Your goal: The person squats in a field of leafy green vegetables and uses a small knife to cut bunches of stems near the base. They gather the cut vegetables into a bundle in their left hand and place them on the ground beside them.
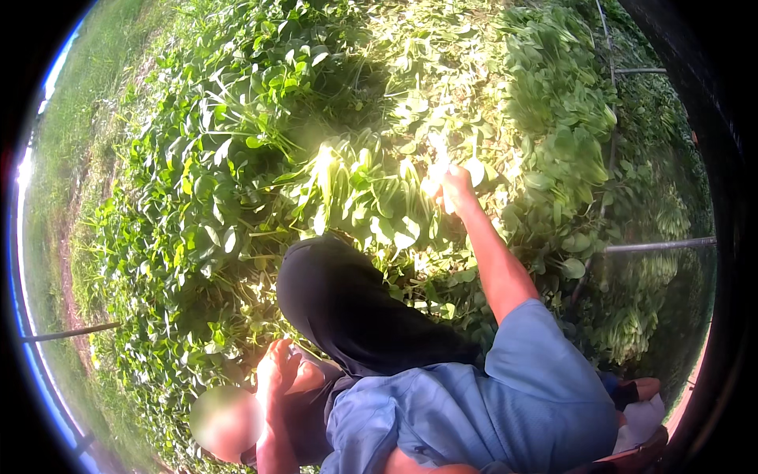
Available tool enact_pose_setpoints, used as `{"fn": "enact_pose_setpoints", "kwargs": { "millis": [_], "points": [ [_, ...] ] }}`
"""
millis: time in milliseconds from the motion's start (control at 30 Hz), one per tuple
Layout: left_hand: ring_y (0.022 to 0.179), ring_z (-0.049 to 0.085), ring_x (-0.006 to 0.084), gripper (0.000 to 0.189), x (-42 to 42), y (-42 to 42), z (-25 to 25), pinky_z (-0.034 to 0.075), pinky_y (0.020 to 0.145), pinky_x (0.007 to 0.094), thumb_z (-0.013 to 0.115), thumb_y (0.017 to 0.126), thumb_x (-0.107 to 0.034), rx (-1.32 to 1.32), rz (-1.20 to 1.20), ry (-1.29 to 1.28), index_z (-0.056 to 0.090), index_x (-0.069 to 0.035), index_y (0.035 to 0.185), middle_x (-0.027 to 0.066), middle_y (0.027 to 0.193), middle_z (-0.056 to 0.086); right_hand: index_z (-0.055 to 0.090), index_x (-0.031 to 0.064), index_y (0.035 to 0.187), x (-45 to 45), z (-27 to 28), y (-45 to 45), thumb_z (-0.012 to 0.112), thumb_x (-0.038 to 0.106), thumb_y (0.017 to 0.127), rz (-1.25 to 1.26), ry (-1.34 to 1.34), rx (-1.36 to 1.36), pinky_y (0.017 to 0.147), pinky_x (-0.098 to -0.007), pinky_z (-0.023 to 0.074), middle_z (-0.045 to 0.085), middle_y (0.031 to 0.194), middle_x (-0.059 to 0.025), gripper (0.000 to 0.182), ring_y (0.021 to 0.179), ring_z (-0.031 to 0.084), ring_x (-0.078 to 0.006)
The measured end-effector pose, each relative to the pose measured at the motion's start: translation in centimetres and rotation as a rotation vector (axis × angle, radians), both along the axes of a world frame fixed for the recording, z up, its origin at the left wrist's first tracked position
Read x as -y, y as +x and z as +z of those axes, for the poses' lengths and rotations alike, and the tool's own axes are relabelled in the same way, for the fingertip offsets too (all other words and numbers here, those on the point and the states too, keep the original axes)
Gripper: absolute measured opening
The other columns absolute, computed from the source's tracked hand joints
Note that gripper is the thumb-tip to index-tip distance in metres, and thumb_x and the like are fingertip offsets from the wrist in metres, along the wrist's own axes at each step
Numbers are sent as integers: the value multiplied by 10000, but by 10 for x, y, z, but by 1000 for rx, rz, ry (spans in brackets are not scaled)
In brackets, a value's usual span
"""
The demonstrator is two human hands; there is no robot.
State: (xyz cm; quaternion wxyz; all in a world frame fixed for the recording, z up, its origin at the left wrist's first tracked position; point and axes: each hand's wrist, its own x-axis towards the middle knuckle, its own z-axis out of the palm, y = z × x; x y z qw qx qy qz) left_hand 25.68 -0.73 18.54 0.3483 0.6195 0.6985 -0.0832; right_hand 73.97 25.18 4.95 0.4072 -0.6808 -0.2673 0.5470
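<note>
My right hand (457,188) reaches forward low over the leafy bed, its fingers curled around pale greens. Strong glare washes out what sticks out of that fist. Just to its left lies a row of cut leafy greens (361,178), stems and leaves side by side. My left hand (277,364) is back near my body, bent at the wrist, beside my knee in black trousers (331,290). Its fingers are partly curled, and whether they hold anything is unclear.
Dense standing leafy plants (183,172) grow on the left, with a grass strip (77,130) beyond. More greens lie in a pile (556,118) on the right. A metal pole (657,245) crosses near the right edge. A blurred round patch (227,423) covers the lower left.
</note>
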Motion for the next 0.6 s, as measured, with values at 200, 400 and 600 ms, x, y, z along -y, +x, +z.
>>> {"fn": "enact_pose_setpoints", "kwargs": {
  "millis": [200,400,600],
  "points": [
    [1070,661,364,388,-6,4,1,539,931,430,682,883,-215,24,-51,105,651,-42,1229,175,1199,671,679,-53,1115,68,-3,-31,650,103,904,103,-3,-179,404,-260,479,704,735,-107,264,555,669,-155],
    [974,679,228,384,-48,23,67,543,865,366,688,921,-184,306,491,134,651,-100,1294,144,1138,689,625,-66,1218,34,98,-95,657,157,940,268,175,-452,428,-237,518,734,941,-145,358,615,705,-151],
    [1037,675,201,507,-87,49,140,524,926,327,695,977,-199,701,497,537,537,11,1411,168,1266,655,528,-43,1379,13,236,-179,598,233,1015,706,414,-986,414,-207,462,717,1075,-215,462,622,677,-146]
  ]
}}
